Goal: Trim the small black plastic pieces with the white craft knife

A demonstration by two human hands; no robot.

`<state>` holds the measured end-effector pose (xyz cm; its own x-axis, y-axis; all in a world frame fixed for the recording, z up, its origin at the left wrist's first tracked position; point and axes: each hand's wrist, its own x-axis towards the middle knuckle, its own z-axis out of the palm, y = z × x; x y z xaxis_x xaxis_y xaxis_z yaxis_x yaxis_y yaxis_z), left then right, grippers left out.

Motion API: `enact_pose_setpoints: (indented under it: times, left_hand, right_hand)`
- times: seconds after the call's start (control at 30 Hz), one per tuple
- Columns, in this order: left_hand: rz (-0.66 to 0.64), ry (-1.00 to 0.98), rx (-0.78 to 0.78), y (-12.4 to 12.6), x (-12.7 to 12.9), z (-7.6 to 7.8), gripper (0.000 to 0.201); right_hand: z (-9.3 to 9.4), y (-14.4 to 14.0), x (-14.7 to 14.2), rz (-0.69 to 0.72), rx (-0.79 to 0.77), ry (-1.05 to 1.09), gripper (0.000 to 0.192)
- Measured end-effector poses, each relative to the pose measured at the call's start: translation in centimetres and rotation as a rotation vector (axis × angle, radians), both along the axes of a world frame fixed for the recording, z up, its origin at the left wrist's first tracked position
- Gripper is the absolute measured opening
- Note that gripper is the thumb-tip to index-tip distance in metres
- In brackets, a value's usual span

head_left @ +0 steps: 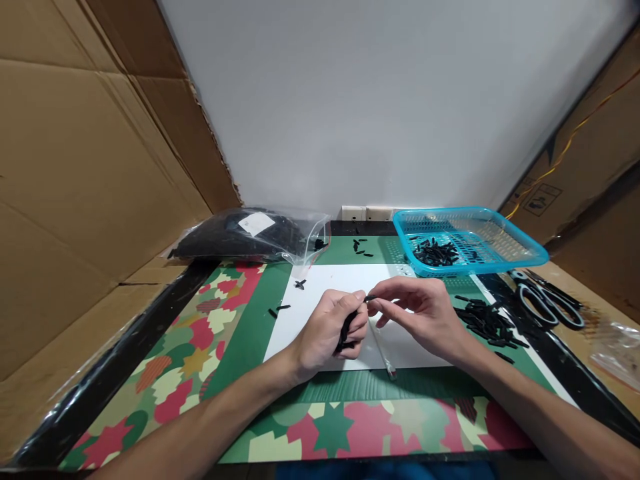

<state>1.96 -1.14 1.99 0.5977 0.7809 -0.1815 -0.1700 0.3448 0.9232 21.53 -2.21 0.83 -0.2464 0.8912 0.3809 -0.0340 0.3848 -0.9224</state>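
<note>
Using the white sheet as our landmark, we are seeing the patterned surface extending along its left. A clear plastic bag with dark contents and a white label is lying beyond the sheet's far left corner. Two loose pieces are lying at the sheet's left edge, and a crossed cluster is resting on it near that far corner.

Over the middle of the sheet, we are curling our left hand around a bunch of black pieces, which is sitting in the palm under the bent fingers. At its thumb tip a single black piece is poking out toward the right, and we are pinching that piece between the thumb and index fingertip of our right hand. Below the fingertips a thin pale stick is crossing the sheet's near edge.

Past the sheet's far right corner a blue basket is holding more pieces. To the sheet's right a loose pile is spreading, and farther right scissors are lying.
</note>
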Motion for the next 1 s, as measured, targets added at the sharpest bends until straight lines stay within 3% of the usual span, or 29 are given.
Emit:
enact_pose_setpoints:
  times: [1.0]
  left_hand:
    - [0.007, -0.051, -0.046, 0.09, -0.02, 0.10, 0.050]
  right_hand:
    - [-0.39, 0.01, 0.32, 0.021, -0.018, 0.000, 0.008]
